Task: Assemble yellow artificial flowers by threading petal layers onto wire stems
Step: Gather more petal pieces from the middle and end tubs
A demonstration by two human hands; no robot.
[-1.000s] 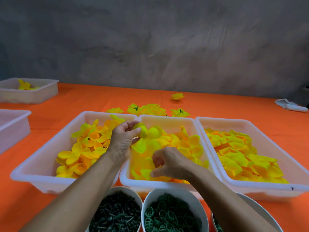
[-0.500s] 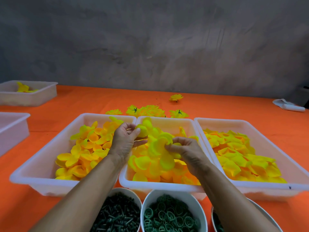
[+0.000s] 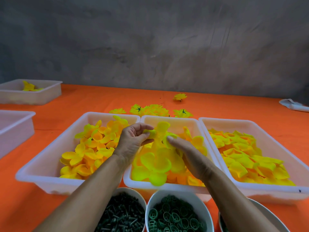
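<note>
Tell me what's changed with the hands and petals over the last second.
The right hand came up from low in the middle tray to meet the left hand and now presses its fingertips on the petal layer there. The left hand stayed put, still pinching the partly built flower. The trays, bowls of green parts and finished flowers are unmoved.

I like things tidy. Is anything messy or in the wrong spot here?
One yellow flower lies alone on the orange table, apart from the flower group behind the trays. A petal droops over the middle tray's front rim.
</note>
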